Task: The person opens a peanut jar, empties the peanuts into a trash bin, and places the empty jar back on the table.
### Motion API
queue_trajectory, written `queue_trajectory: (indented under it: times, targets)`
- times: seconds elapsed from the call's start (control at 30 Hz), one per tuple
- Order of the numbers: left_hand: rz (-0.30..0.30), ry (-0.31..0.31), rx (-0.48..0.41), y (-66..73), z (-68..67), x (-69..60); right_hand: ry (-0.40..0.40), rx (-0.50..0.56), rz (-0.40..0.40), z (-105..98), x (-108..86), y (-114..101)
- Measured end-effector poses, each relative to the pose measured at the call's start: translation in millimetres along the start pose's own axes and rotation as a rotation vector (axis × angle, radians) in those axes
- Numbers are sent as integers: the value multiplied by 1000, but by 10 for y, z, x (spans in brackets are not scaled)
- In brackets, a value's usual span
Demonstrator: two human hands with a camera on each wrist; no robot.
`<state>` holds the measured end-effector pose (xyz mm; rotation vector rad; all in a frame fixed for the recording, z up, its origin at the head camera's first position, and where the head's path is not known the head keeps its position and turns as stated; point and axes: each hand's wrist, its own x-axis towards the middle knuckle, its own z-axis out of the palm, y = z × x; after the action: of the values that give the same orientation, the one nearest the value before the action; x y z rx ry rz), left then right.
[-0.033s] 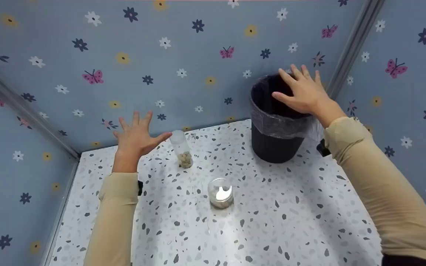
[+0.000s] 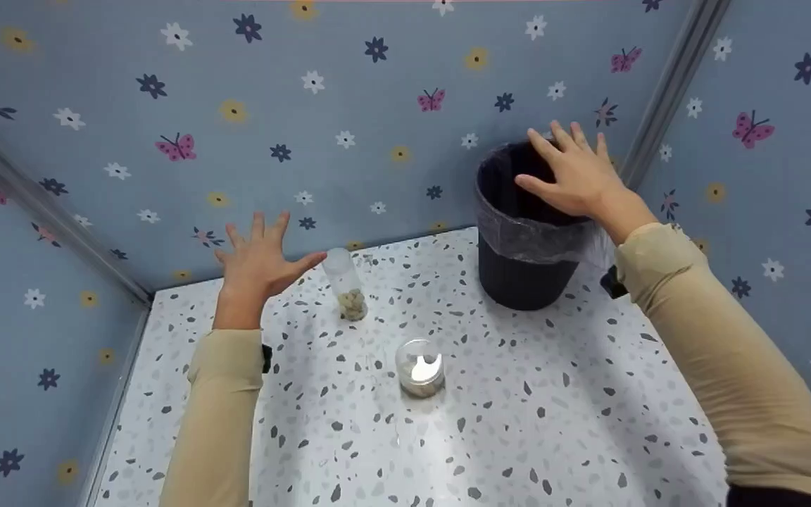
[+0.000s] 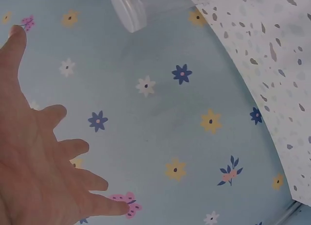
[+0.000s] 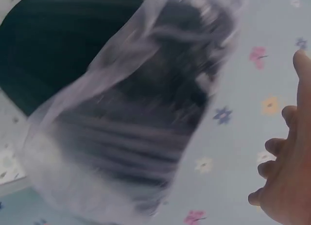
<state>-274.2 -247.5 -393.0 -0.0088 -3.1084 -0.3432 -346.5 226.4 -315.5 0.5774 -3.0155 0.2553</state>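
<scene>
My left hand (image 2: 256, 266) is spread wide in the air, holding nothing, with its thumb pointing towards a tall clear jar (image 2: 346, 285). That jar has a white lid and some pale beige pieces at its bottom; the left wrist view shows its lid (image 3: 129, 10) apart from the thumb. My right hand (image 2: 578, 176), also spread and holding nothing, hovers above the black trash bin (image 2: 525, 282). A clear plastic liner (image 2: 539, 241) is folded over the bin's rim. Nearer me on the table stands a short clear jar (image 2: 419, 370), with glare hiding part of its contents.
The white speckled table (image 2: 490, 422) meets a blue flowered wall panel (image 2: 349, 91) at the back. Side panels rise at the left and right, with grey metal strips (image 2: 680, 84) in the corners. The bin stands close to the back right corner.
</scene>
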Motion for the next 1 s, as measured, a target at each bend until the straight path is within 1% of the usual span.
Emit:
queue_trajectory:
  times: [0.1,0.13,0.2,0.3,0.33,0.4,0.47,0.5,0.57,0.67,0.77,0.87,0.93,1.0]
  targets:
    - [6,11,1,-7,-28,-30,77,16,-24,-11,-40,-113]
    - [10,20,2,-10,-45,-49,136,27,-46,-14,-62,-186]
    - [15,51,-9,-17,-88,-93,290,71,-101,-4,-124,-338]
    - [19,95,-24,-21,-181,-168,521,167,-202,53,-258,-547]
    - [20,109,-27,-18,-214,-194,582,203,-232,79,-310,-608]
    - [24,129,-31,-7,-275,-251,660,275,-275,137,-415,-715]
    - [38,148,-41,16,-324,-315,696,326,-306,202,-512,-802]
    - [47,162,-49,30,-340,-350,707,344,-321,237,-550,-841]
    - [62,199,-76,52,-354,-429,702,377,-350,314,-603,-910]
    - [79,276,-140,72,-305,-584,649,398,-378,473,-658,-999]
    - [87,371,-213,87,-171,-775,552,396,-369,675,-711,-1081]
    - [92,448,-278,112,13,-968,441,389,-335,894,-771,-1165]
    - [93,480,-310,126,135,-1073,378,392,-308,1035,-807,-1218]
    - [89,490,-340,132,244,-1156,330,398,-290,1156,-832,-1268]
